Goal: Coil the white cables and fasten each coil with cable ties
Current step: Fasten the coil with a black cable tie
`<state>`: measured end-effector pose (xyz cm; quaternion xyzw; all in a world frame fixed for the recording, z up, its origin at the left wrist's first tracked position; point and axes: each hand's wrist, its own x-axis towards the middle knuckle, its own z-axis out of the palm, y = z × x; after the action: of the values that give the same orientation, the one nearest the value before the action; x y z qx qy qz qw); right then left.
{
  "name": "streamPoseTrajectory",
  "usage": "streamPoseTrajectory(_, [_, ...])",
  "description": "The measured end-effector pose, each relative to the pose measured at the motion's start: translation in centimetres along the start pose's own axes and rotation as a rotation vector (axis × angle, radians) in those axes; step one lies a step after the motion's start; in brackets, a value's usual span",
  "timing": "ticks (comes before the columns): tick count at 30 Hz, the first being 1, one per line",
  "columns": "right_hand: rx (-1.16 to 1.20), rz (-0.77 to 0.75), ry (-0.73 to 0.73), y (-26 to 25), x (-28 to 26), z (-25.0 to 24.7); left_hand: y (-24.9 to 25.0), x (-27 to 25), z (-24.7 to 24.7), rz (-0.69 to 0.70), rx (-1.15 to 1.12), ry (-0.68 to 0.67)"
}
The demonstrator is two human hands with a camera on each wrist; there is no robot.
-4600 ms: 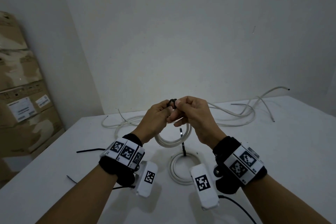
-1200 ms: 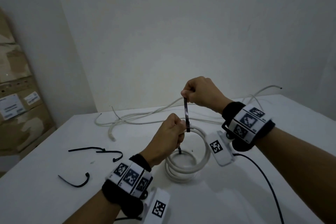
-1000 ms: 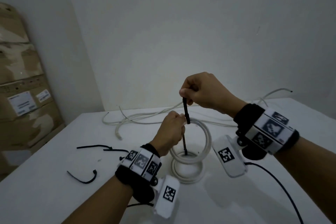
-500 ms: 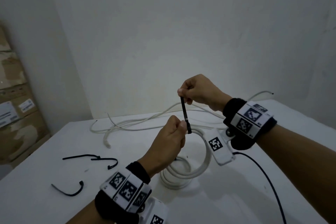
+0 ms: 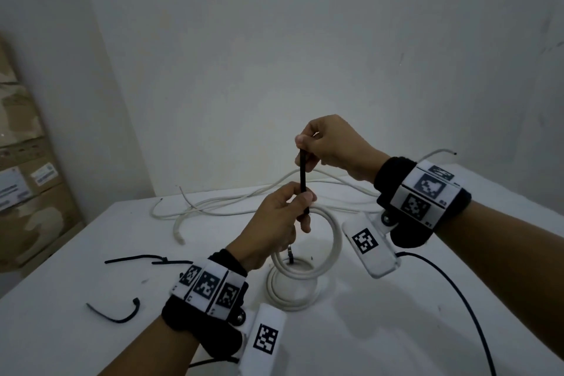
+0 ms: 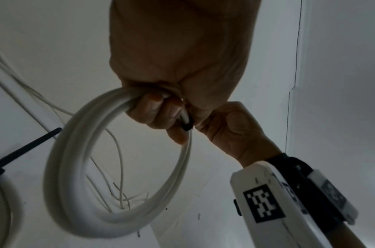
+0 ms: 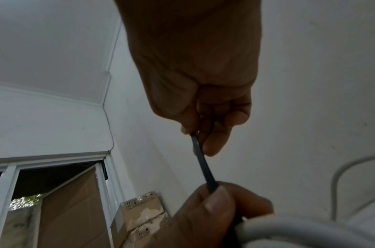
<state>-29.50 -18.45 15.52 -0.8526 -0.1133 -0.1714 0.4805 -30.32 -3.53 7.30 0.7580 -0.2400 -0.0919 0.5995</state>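
Note:
A coil of white cable hangs above the table, held up at its top by my left hand. A black zip tie wraps that top section, and its head shows at my left fingertips. My right hand pinches the tie's free tail and holds it taut, straight up above the left hand. A second white coil, bound with its own black tie, lies flat on the white table below.
Loose white cables trail across the back of the table. Black zip ties lie at the left. Cardboard boxes stack against the left wall. A black cord runs from my right wrist toward the near edge.
Earlier both hands worked close together on the tie at the coil. Since then my right hand has drawn the tail upward; over the last second it stays taut with only small shifts.

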Motion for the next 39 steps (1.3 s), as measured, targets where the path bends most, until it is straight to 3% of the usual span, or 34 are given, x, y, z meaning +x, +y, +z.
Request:
streamPoseTrajectory(14, [0.070,0.189,0.050,4.7,2.5,2.4,-0.3,0.4,0.3,-0.053,0.041,0.077])
streamPoseTrajectory(20, [0.222,0.159,0.100,5.2,1.8,2.4,-0.8,1.2,-0.7,-0.109,-0.056,0.135])
streamPoseTrajectory(23, [0.312,0.200,-0.017,4.9,-0.4,2.2,-1.1,1.8,-2.0,-0.160,-0.161,0.226])
streamPoseTrajectory(26, [0.142,0.168,-0.163,5.9,-3.4,3.3,-2.0,2.3,-3.3,-0.228,-0.263,0.276])
streamPoseTrajectory(30, [0.000,0.137,-0.110,8.3,-5.3,5.1,-4.0,2.4,-3.4,-0.321,-0.398,0.266])
streamPoseTrajectory(34, [0.115,0.229,-0.150,9.8,-5.4,5.3,-6.1,2.5,-3.5,-0.322,-0.211,0.328])
streamPoseTrajectory(39, [0.036,0.286,-0.200,11.3,-5.1,5.9,-8.5,2.2,-4.3,-0.307,0.055,0.374])
